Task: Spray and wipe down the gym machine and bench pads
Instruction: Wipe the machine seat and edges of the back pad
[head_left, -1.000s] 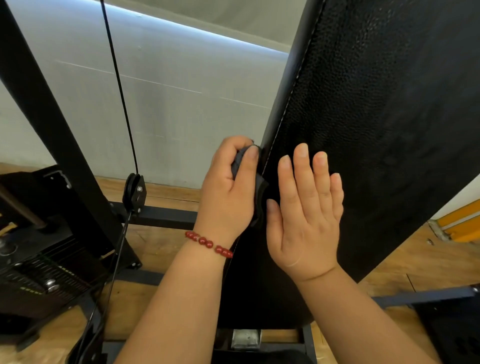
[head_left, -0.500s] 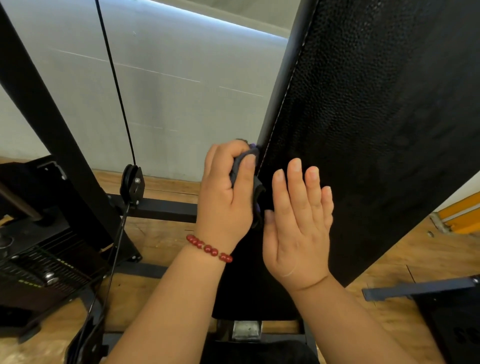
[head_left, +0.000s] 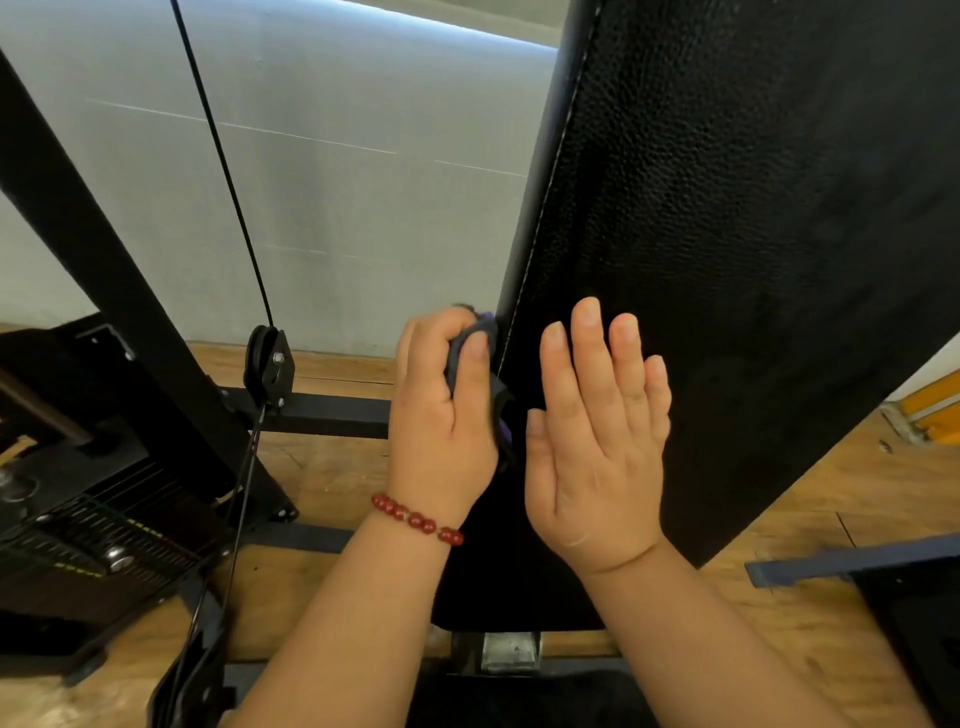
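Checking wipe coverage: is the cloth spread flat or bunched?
Bunched: the left hand grips the cloth wadded against the bench pad, at its edge.

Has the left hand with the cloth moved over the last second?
Yes: the left hand, gripping the cloth, slid down the side edge of the pad, lower against the pulley.

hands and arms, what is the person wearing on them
Both forearms are bare: no sleeves or gloves show. At the wrist of the left hand sits a bracelet of round glossy dark red beads. The right hand wears nothing.
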